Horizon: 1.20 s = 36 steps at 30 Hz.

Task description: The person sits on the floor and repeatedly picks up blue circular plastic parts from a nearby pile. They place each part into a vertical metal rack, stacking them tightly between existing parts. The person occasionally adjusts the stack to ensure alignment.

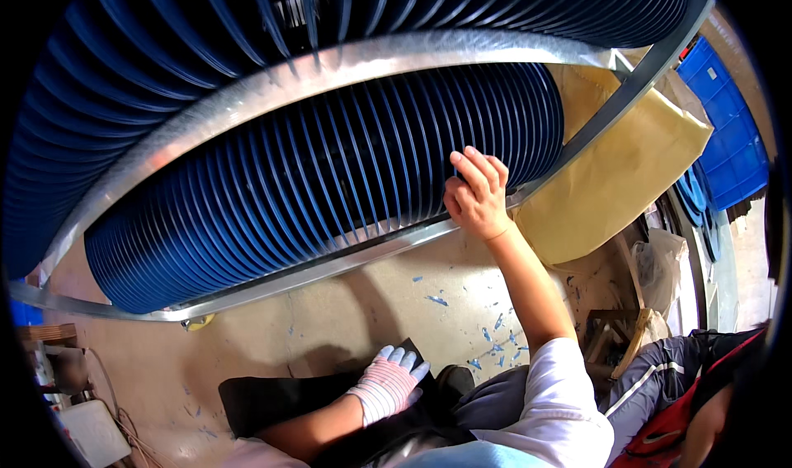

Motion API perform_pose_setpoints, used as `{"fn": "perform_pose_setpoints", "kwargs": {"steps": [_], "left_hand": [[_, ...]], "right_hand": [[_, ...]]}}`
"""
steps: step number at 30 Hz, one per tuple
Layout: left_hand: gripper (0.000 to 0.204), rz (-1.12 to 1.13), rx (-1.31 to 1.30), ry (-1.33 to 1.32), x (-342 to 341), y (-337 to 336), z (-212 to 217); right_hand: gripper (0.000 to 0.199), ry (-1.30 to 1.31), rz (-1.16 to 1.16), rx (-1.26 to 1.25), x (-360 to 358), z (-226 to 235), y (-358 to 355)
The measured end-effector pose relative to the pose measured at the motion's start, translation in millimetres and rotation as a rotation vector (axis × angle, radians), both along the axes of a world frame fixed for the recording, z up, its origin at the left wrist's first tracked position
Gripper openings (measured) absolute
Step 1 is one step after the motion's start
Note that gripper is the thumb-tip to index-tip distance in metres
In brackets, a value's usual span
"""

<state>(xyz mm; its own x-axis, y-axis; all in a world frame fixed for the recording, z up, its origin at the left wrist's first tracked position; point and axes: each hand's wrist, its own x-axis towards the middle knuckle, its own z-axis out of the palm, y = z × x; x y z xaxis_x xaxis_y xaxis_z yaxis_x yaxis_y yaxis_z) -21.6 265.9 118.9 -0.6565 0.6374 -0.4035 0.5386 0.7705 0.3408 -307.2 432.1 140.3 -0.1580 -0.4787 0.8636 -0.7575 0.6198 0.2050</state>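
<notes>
A person's bare right hand (477,194), fingers curled, meets a row of blue ribs (330,171) stretching to its left inside a silver frame (412,47); whether it grips one cannot be told. Nearer the body, the gloved left hand (388,387) lies on a black sheet (264,402), its hold unclear.

From where I stand, the floor (256,336) is smooth and beige. Blue fragments (437,301) are scattered on it, more densely toward the right. Illumination is bright; shadows (371,303) with soft edges fall across the floor. Left side: a white box (92,431) sits near loose cables (124,423). Right side: a tan sheet (610,179) extends toward a blue plastic crate (722,126). Nearer, a crumpled translucent plastic bag (660,266) lies above a wooden frame (631,352) in view.
</notes>
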Motion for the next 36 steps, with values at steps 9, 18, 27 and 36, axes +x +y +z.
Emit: {"fn": "perform_pose_setpoints", "kwargs": {"steps": [9,18,27,36], "left_hand": [[0.057,0.011,0.035,0.068,-24,2,14],[0.059,-0.022,-0.003,0.007,-41,3,4],[0.061,-0.029,-0.047,-0.142,-49,-12,-2],[0.062,-0.028,-0.046,-0.145,-43,-28,-6]], "right_hand": [[0.010,-0.198,-0.031,0.145,12,30,-2],[0.016,-0.253,-0.129,0.096,25,31,-29],[0.028,-0.205,-0.174,0.102,33,28,-40],[0.010,-0.388,-0.256,-0.067,51,35,-65]]}}
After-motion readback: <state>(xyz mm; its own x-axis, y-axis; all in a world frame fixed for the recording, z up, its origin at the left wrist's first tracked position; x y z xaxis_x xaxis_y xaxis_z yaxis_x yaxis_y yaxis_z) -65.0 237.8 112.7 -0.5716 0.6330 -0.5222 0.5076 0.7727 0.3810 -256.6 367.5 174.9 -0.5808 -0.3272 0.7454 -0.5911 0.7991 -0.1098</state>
